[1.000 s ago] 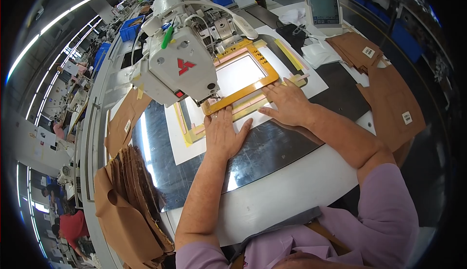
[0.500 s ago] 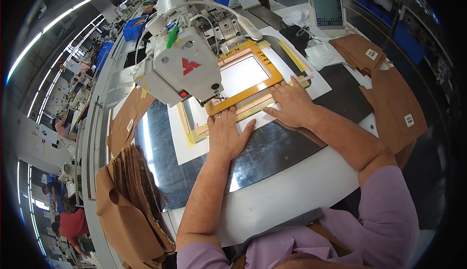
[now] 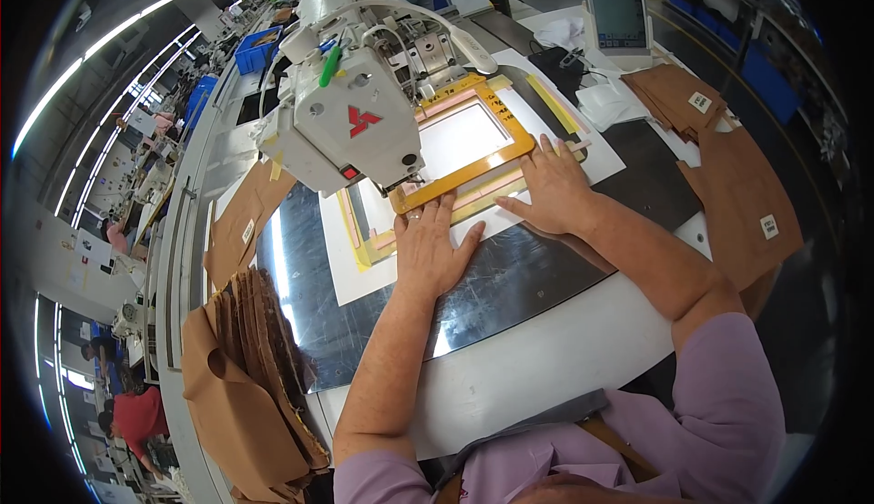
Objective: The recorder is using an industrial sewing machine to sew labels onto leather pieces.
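My left hand [image 3: 431,254] lies flat, fingers stretched, its fingertips at the near left corner of the orange-yellow clamp frame [image 3: 473,165]. Fingers spread, my right hand [image 3: 553,185] rests by the same frame's near right corner. Both palms press on a white sheet [image 3: 344,284], which carries a template edged with yellow and pink strips [image 3: 496,184]. Through the frame's opening a white surface shows. Over its left side stands the grey-white head of a sewing machine [image 3: 350,122], its needle area close to my left fingertips. Neither hand grips anything.
Brown cut pieces hang in a stack [image 3: 246,395] at the left edge; more brown panels [image 3: 742,213] lie right. A screen [image 3: 617,14] stands far right beside white cloth [image 3: 608,103]. Shiny metal plate [image 3: 487,290] covers the near table. A person in red [image 3: 138,417] bends at far left.
The view has shifted slightly. Both hands remain flat by the frame, with the right fingers a little differently placed. A person has come into view beyond the machine at the top.
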`<state>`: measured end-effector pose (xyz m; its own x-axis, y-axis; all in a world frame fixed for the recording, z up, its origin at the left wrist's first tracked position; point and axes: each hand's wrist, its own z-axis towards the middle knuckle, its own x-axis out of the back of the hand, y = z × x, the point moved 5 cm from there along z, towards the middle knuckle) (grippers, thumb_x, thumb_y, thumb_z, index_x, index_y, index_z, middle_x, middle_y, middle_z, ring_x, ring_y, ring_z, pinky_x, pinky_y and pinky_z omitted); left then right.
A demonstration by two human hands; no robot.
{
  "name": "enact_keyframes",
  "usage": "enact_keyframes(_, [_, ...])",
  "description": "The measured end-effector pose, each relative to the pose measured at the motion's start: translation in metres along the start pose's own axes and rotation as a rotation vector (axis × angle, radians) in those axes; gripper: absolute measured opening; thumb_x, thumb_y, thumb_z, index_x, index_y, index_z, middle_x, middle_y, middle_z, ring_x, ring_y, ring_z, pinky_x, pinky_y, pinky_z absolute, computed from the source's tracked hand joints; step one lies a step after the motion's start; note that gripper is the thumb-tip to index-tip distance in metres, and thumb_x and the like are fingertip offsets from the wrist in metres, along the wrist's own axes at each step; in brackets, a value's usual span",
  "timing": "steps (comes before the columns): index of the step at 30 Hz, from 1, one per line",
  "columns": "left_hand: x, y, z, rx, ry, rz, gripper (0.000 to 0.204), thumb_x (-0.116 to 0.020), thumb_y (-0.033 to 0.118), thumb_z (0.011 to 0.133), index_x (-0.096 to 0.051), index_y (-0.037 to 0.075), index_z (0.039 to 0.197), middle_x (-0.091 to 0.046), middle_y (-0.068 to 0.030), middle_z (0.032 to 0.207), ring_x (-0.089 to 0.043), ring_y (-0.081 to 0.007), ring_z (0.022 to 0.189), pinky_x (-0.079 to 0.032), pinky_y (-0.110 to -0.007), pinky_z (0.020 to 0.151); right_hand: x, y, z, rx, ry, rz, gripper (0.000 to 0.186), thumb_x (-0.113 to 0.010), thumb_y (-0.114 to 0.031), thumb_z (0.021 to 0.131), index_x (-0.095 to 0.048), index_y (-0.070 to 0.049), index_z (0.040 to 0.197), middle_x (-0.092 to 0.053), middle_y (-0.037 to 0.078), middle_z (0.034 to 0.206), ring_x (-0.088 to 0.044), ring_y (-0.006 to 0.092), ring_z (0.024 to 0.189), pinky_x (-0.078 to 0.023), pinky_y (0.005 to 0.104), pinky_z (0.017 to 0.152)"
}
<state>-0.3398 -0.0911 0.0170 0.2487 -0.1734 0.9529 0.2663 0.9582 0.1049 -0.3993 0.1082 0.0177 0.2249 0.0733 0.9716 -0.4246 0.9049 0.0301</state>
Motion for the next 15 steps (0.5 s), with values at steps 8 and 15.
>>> enact_keyframes(8, [0.000,0.003,-0.001,-0.017,0.162,-0.075,0.074,-0.050,0.060,0.098,-0.051,0.005,0.148,-0.059,-0.0177,0.139,-0.056,-0.0344,0.129,-0.029,-0.058,0.115,0.012,-0.004,-0.012,0.304,0.310,0.220,0.044,-0.071,-0.034,0.091,-0.069,-0.003,0.122,-0.072,0.018,0.114,-0.070,0.0344,0.107,-0.046,0.0551,0.105])
enact_keyframes(15, [0.000,-0.003,-0.004,0.046,0.015,-0.096,0.079,-0.046,0.063,0.099,-0.049,0.002,0.150,-0.057,-0.0213,0.141,-0.052,-0.0389,0.133,-0.025,-0.059,0.120,0.013,-0.011,-0.004,0.162,0.123,0.120,0.054,-0.061,-0.043,0.098,-0.065,0.000,0.131,-0.068,0.023,0.117,-0.064,0.0391,0.115,-0.039,0.0562,0.113])
